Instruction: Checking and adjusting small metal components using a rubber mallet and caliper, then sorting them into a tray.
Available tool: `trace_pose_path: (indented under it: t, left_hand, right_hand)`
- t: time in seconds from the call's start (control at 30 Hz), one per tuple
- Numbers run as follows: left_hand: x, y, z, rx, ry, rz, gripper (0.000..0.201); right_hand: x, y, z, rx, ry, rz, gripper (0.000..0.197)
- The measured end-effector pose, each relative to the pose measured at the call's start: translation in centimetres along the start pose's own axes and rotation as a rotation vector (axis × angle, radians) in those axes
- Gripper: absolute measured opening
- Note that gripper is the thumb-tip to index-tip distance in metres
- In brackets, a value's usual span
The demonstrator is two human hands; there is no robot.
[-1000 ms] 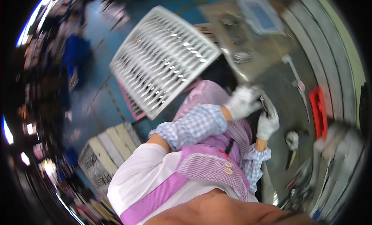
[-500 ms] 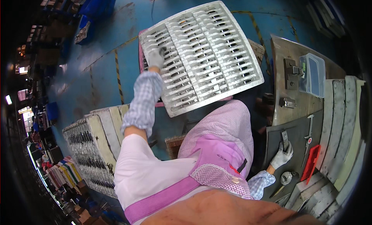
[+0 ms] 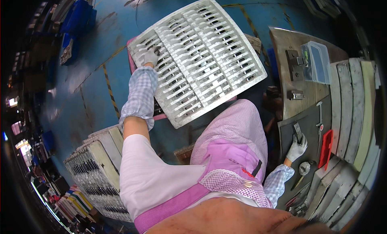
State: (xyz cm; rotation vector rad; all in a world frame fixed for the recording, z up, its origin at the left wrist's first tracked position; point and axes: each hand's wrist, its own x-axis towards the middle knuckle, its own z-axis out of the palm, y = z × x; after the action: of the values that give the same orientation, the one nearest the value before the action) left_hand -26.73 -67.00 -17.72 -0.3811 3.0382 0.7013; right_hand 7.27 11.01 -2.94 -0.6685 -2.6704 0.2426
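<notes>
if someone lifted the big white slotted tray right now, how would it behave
The white tray would probably stay fairly stiff, since moulded ribs run across it and no sag shows. It may feel heavier than it looks, as many slots seem to hold dark pieces. Tilting could spill them, because the slots are open on top.

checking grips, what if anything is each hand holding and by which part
Right hand holds a metal part by its near end. Left hand is at the tray; whether it grips anything cannot be told.
</notes>
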Motion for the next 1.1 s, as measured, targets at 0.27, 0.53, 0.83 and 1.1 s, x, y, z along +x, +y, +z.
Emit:
trace_pose_path:
  t: [0.27,0.53,0.83,1.1]
  left_hand:
    - [-0.5,1.4,0.8,0.16,0.269,0.075,0.034]
    - [0.1,0.0,-3.8,0.723,-0.003,0.082,0.046]
    - [-0.4,3.4,-4.6,0.558,-0.089,0.29,0.051]
    - [-33.1,44.3,1.1,-0.21,-0.732,1.022,0.029]
  right_hand:
    - [0.0,-0.1,-0.4,-0.012,-0.018,-0.01,0.044]
    - [0.5,-3.0,-1.3,-0.101,0.058,-0.005,0.043]
    - [0.0,-6.6,-3.4,-0.056,0.214,-0.052,0.039]
    - [-3.7,-14.6,-5.1,0.336,-0.577,-0.209,0.041]
